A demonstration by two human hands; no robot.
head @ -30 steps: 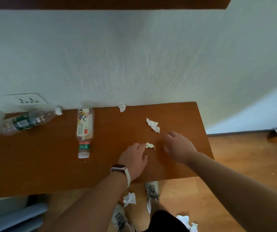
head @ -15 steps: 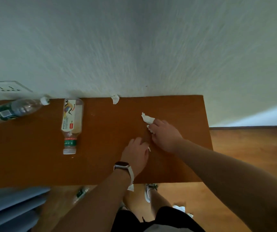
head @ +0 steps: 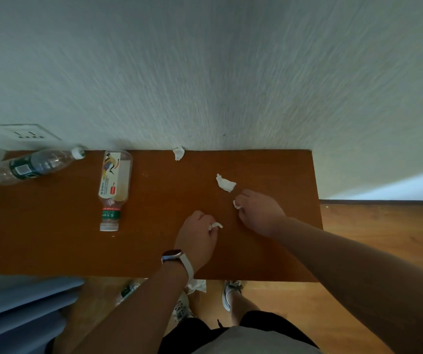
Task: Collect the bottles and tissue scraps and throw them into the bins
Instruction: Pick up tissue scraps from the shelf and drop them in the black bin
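Note:
On the brown table [head: 51, 246] my left hand [head: 198, 236], with a watch on the wrist, is closed around a small white tissue scrap [head: 216, 225]. My right hand [head: 259, 212] pinches another small scrap [head: 236, 204] in its fingertips. A larger crumpled tissue [head: 225, 183] lies just beyond my right hand. A further scrap [head: 178, 153] rests against the wall. A clear bottle with a white and yellow label [head: 114, 186] lies on its side to the left. A green-labelled water bottle [head: 35, 164] lies at the far left corner.
On the wooden floor under the table's front edge lie a tissue [head: 197, 285] and another bottle [head: 128, 292], near my shoes. Grey-blue fabric [head: 18, 307] fills the lower left. A wall socket [head: 26, 132] sits above the table's left end.
My left hand has closed on the small scrap that lay before it. My right hand reached to the pair of tissues, picked up the nearer piece and drew back slightly.

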